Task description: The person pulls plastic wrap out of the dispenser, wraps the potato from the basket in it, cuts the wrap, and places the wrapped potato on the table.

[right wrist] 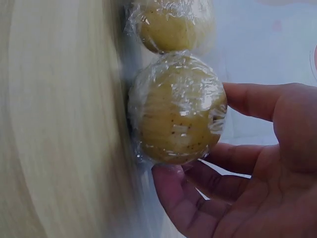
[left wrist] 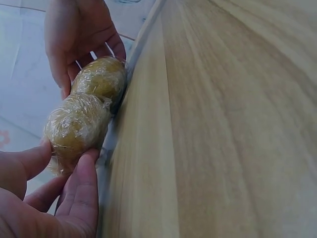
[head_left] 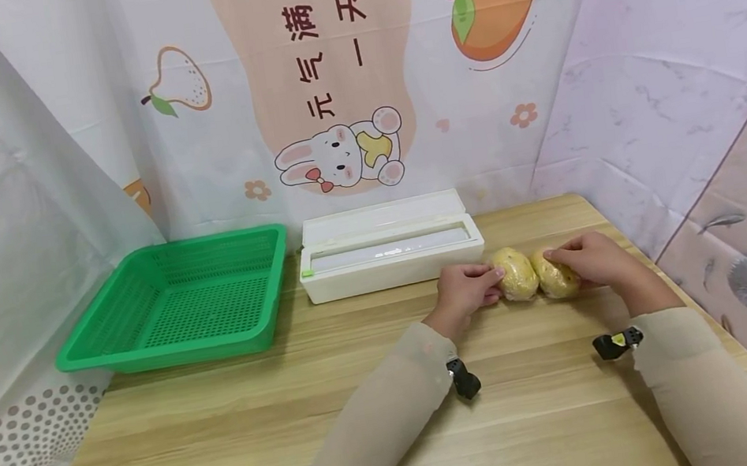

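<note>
Two yellow, brown-specked potatoes, each wrapped in crinkled cling film, sit side by side at the right of the table, touching each other. My left hand (head_left: 465, 292) grips the left potato (head_left: 516, 274) from its left side, thumb and fingers spread around its end in the left wrist view. On the other side, my right hand (head_left: 594, 259) holds the right potato (head_left: 557, 276). In the right wrist view its thumb lies on one side of that potato (right wrist: 178, 116) and its curled fingers on the other.
A white cling film box (head_left: 379, 270) with its lid up and a roll inside stands behind the hands. To its left is a green perforated basket (head_left: 259, 337). Printed curtains hang at the back and sides of the wooden table (head_left: 266, 439).
</note>
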{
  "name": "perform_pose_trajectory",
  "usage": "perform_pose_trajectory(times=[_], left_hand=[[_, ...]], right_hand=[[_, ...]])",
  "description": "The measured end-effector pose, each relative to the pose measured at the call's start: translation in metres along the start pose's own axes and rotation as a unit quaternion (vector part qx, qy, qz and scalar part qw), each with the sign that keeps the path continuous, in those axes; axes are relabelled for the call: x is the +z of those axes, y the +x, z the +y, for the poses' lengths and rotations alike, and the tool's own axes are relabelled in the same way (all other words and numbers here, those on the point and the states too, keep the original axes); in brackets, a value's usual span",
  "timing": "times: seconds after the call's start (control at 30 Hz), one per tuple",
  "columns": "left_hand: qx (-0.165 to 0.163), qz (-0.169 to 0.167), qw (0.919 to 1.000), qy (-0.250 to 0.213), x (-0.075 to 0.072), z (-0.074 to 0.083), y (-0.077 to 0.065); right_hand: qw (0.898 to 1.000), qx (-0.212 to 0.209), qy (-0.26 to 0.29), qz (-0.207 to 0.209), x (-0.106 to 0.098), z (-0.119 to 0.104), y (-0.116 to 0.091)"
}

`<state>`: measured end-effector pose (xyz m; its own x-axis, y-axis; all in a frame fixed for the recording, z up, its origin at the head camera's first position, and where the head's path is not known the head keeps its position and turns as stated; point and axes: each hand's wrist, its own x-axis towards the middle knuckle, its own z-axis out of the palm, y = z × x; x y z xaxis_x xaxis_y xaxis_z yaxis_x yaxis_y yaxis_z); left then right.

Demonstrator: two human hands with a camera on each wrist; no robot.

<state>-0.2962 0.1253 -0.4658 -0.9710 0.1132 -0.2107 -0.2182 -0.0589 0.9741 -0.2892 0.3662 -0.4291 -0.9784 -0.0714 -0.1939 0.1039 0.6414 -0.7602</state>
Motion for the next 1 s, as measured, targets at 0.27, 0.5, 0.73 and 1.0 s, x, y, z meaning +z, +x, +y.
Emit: perform_pose_trajectory(times=[0.27, 0.5, 0.73, 1.0], left_hand=[[-0.004, -0.005, 1.0, 0.006, 0.007, -0.002, 0.001], [-0.005, 0.005, 0.9998, 0.017, 0.016, -0.004, 0.002], [0.0, 0.014, 0.9994, 0.033, 0.021, -0.002, 0.001], [-0.001, 0.007, 0.9985, 0.055, 0.023, 0.001, 0.0]], right_hand=[[1.0, 0.016, 0.008, -0.003, -0.009, 0.008, -0.001], [0.999, 0.021, 0.018, 0.018, -0.017, 0.02, 0.0], [0.999, 0.019, 0.014, 0.028, -0.014, 0.017, 0.002], [0.999, 0.018, 0.017, 0.031, -0.01, 0.017, 0.002]])
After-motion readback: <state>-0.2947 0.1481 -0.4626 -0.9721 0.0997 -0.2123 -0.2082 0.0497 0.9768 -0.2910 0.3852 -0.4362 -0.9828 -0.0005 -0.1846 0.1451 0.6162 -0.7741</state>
